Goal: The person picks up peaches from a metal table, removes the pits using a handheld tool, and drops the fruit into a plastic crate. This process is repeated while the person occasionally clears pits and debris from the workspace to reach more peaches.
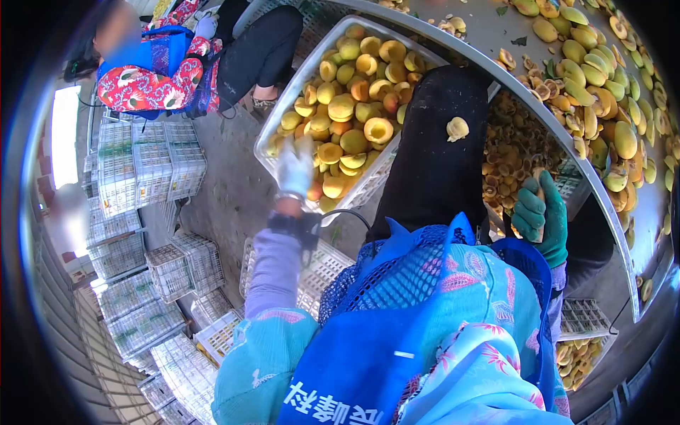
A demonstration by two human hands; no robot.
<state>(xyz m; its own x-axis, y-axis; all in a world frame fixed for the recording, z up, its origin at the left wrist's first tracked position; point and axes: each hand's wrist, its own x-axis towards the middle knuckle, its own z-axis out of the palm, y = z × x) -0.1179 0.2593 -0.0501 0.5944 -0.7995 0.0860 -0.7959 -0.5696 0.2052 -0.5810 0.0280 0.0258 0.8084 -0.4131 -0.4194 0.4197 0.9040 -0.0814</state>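
Observation:
My left hand (294, 170), in a pale glove and smeared by motion, is at the near left edge of a white crate (268, 134) of yellow peach halves (342, 108). Whether its fingers hold anything cannot be made out. My right hand (542, 216), in a green glove, is closed around a thin tan-handled tool (541, 185) below the curved table rim. Only part of that tool shows. A pale fruit scrap (457, 129) lies on my dark trouser leg (443, 170) between the two hands.
A metal table (489, 21) with a raised rim curves along the right, bearing many halved fruits (595, 78). Under it lies a heap of brown scraps (517, 149). Stacked white crates (134, 166) stand at left. Another person (163, 78) sits at upper left.

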